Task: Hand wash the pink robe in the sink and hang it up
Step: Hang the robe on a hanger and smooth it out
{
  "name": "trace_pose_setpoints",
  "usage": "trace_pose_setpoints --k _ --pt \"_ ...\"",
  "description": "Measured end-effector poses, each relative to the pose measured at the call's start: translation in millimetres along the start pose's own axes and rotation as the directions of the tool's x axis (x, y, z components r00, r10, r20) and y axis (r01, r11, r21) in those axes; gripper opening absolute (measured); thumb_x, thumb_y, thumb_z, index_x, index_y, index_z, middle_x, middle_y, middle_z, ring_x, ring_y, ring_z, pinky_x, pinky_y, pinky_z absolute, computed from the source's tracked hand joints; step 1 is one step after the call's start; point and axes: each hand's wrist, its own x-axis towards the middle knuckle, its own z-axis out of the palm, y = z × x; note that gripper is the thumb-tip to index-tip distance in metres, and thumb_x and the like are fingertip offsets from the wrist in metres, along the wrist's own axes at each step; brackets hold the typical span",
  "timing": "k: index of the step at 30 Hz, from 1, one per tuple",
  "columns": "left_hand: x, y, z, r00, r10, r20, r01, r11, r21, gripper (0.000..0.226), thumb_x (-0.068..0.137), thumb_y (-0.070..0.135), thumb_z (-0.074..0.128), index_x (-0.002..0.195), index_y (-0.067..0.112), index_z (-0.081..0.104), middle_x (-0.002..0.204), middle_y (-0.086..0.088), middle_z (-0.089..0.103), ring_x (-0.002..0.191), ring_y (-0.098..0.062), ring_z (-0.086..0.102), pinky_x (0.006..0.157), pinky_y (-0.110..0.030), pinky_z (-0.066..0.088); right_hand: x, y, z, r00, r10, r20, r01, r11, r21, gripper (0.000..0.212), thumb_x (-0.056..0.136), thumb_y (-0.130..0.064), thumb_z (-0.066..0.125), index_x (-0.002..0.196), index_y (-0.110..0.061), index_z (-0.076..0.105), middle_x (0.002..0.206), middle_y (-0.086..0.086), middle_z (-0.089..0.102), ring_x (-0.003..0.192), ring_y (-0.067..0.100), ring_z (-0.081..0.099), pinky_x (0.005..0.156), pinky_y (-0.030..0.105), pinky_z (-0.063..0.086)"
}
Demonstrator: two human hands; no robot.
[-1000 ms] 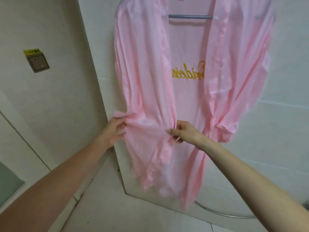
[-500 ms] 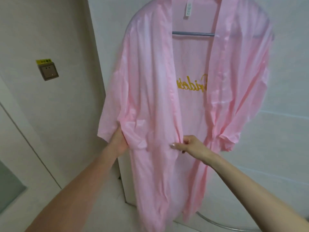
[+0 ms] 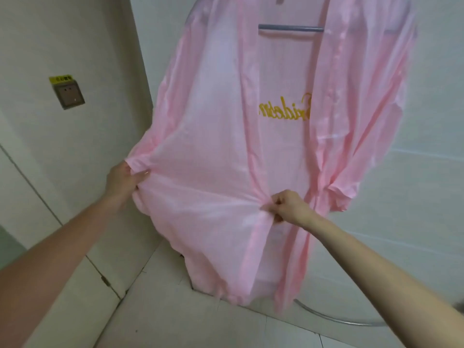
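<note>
Wall plate: grey-brown, square, mounted on the pale wall at 9 o'clock; two small holes show on its face. Yellow label: fixed directly above the plate, touching its top edge; print too small to read. Tiled wall: white, at 3 o'clock, with a horizontal grout line. Floor tiles: pale, at 6 o'clock, with dark grout along the wall base. Curved metal rail: at 5 o'clock, low, near the tiled wall. Small metal fitting: at 7 o'clock, on the edge of a white panel
</note>
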Motion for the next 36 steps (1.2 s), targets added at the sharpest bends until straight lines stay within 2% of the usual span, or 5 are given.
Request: trace_pose_setpoints --k 4,13,17,21,36 --pt "1 -3 -17 0.997 0.011 0.079 -0.008 0.999 -0.036 0.035 0.076 0.010 0.077 0.104 0.020 0.059 0.104 -0.009 0.065 0.089 -0.023 0.062 0.072 -0.034 0.057 -4 -11 6 0.964 -0.027 0.266 0.058 0.992 -0.111 0.045 0.088 -0.002 0.063 0.048 -0.015 0.048 0.041 -0.010 0.053 0.045 0.002 0.060 0.047 0.012 0.044" --pt "6 -9 -37 0.986 0.025 0.167 -0.024 1.000 -0.007 0.050 0.082 -0.009 0.062 0.119 0.019 0.045 0.108 -0.017 0.060 0.081 -0.014 0.060 0.062 -0.012 0.054 5 -6 0 0.980 0.056 0.191 -0.040 0.995 -0.089 0.024 0.088 -0.005 0.063 0.065 -0.005 0.059 0.058 -0.001 0.067 0.064 0.011 0.069 0.057 0.017 0.047" --pt "6 -10 -36 0.989 0.080 0.125 -0.088 0.994 0.063 0.052 0.082 -0.007 0.065 0.119 0.022 0.043 0.102 -0.021 0.062 0.083 -0.026 0.061 0.070 -0.024 0.057 -4 -17 2 0.895 0.011 0.447 0.005 0.999 -0.035 0.012 0.087 0.001 0.062 0.079 0.003 0.070 0.079 0.011 0.072 0.077 0.023 0.071 0.069 0.024 0.056" --pt "9 -12 -34 0.993 0.086 0.085 -0.100 0.982 0.163 0.049 0.081 0.002 0.070 0.114 0.026 0.043 0.089 -0.024 0.062 0.082 -0.024 0.058 0.070 -0.028 0.051 6 -17 -2 0.958 0.068 0.277 -0.024 0.987 -0.158 0.018 0.085 0.000 0.060 0.068 -0.001 0.066 0.072 0.012 0.072 0.079 0.023 0.070 0.074 0.023 0.054" --pt "15 -12 -41 0.994 0.110 0.029 -0.112 0.901 0.419 0.053 0.076 0.017 0.076 0.118 0.020 0.044 0.089 -0.016 0.069 0.090 -0.035 0.063 0.084 -0.047 0.050 4 -32 5 0.899 0.063 0.433 -0.006 0.991 -0.132 0.023 0.092 0.000 0.054 0.075 0.005 0.068 0.087 0.016 0.073 0.082 0.022 0.072 0.075 0.025 0.057"
